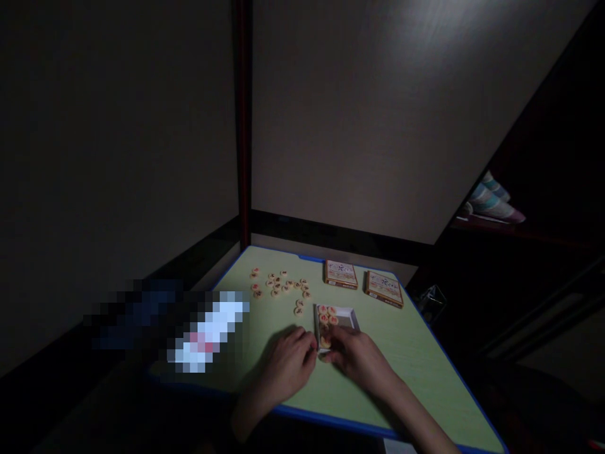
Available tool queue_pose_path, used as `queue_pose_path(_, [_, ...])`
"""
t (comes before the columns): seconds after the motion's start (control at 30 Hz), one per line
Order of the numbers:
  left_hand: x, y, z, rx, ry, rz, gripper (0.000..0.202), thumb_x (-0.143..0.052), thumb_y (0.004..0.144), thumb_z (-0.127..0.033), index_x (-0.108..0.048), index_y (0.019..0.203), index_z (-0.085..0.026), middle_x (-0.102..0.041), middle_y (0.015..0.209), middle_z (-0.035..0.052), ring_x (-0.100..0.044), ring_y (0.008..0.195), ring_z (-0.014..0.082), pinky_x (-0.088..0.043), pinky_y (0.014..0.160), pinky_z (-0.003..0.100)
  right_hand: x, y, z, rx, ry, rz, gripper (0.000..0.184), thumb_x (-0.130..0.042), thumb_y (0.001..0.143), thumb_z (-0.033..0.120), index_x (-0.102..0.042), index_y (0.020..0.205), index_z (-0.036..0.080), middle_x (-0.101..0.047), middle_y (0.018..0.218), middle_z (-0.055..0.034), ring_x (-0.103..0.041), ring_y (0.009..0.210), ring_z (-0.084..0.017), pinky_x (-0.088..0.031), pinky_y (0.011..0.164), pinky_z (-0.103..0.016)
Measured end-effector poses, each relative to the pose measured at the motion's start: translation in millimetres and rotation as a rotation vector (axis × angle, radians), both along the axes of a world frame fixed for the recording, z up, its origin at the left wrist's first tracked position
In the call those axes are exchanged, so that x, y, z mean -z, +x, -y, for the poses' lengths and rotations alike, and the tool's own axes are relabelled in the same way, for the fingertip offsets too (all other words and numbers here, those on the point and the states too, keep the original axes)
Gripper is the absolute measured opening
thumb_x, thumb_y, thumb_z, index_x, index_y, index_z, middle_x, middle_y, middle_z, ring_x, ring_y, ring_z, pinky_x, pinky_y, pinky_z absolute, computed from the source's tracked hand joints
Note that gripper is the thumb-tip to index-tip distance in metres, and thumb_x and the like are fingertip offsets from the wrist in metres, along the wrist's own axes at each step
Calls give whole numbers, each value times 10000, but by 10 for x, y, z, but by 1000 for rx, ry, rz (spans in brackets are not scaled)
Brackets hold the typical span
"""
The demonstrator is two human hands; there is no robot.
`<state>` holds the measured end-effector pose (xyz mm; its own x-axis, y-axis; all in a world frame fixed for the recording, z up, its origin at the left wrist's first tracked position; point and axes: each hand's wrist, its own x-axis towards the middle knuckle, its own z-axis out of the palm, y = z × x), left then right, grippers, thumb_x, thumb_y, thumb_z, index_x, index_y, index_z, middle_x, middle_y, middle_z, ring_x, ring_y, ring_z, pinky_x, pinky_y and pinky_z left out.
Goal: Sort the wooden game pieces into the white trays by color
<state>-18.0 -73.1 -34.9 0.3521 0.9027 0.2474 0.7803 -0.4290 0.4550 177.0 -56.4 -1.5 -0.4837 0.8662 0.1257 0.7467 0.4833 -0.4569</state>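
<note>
Red-marked pieces (324, 318) sit inside the shallow tray (343, 321), at its left. The right hand (357, 356) bends narrowly over a nearer piece (325, 342); whether it holds this, I cannot tell. The left hand (290, 362) curls beside the tray's near corner, grip unclear; an accidental push there could perhaps disarrange the pieces

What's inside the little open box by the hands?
Round pieces, some with red marks, sit in the box. The right hand covers its near right corner; I can't see there.

Two hands (292, 360), two boxes (341, 273), one tray (347, 311), 20-plus discs (298, 311)
</note>
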Motion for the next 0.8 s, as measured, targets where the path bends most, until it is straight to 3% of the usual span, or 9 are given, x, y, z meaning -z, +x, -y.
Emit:
queue_pose_path(0.33, [-27,3,7,-1,-18,29,139,-501,892,-164,-635,878,-200,-661,922,38,-620,892,190,-459,815,307,25,-21,28,-24,94,68,169,-622,853,138,-681,1000,196,-710,970,-77,-655,932,-223,-472,798,-286])
queue_pose_path(0.8, [-22,-21,-2,-8,-31,120,137,-489,890,-144,-598,826,-195,-660,861,33,-615,837,173,-439,765,282,35,0,30,16,61,69,213,-595,807,108,-636,999,191,-702,978,-73,-655,924,-226,-469,789,-287])
